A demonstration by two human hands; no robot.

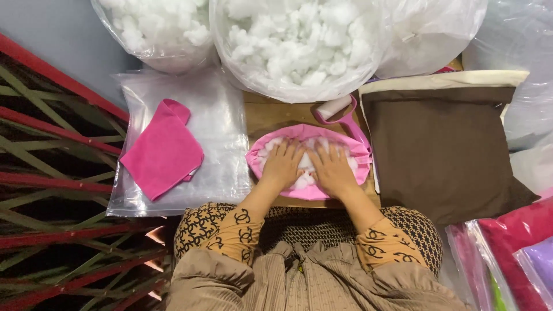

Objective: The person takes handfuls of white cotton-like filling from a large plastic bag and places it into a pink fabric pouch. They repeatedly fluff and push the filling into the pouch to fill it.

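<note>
Two hands, left hand [282, 165] and right hand [333, 169], are lying flat, fingers spread, side by side, pressing white fluffy stuffing [303, 165] down into an open pink fabric pouch [271, 145]; big clear bags of stuffing [299, 40] are sitting just beyond, within reach.

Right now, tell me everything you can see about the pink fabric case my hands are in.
The pink case is a soft, thin fabric cover lying open-mouthed on the wooden table, its rim gathered into an oval. White fluffy stuffing fills the opening. The left hand and right hand press flat, side by side, on the stuffing inside it. A pink-handled lint roller lies just behind it, and a brown cushion sits at its right.
</note>
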